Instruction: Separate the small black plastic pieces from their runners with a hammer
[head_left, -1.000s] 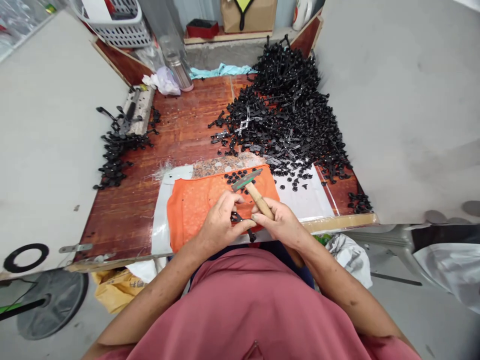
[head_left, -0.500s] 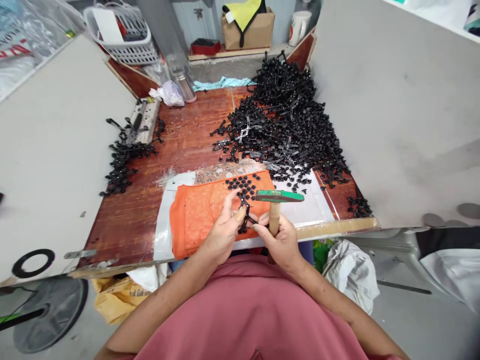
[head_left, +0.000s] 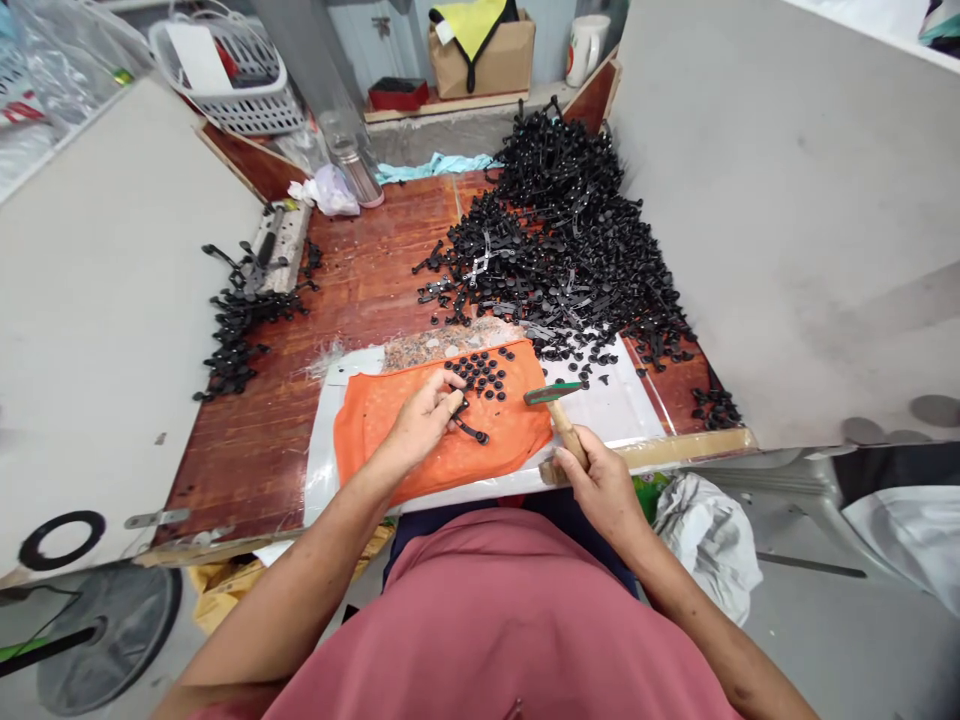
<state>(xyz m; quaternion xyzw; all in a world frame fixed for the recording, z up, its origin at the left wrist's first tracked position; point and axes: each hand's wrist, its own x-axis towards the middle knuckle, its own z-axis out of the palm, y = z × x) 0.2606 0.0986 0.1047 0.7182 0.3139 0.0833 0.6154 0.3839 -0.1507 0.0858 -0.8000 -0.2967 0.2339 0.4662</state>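
My left hand (head_left: 427, 415) pinches a black jointed plastic part (head_left: 471, 430) over an orange cloth (head_left: 390, 440). The part's lower end, with a round knob, points toward the right; its upper end is hidden by my fingers. My right hand (head_left: 604, 485) is closed around the wooden handle of a hammer (head_left: 568, 435), whose green-edged head hangs above the cloth's right side. Just beyond my left fingertips, several small round black caps (head_left: 487, 375) lie on the cloth.
A big heap of black parts (head_left: 577, 230) covers the table's right and back. A smaller pile (head_left: 236, 330) lies at the left beside a metal block (head_left: 289, 245). Grey boards (head_left: 780, 220) flank both sides. At the back stand a flask (head_left: 356, 170) and a basket (head_left: 240, 95).
My hands have moved apart. The left went left over the cloth with the black part; the right drew away to the right, and the hammer tilted.
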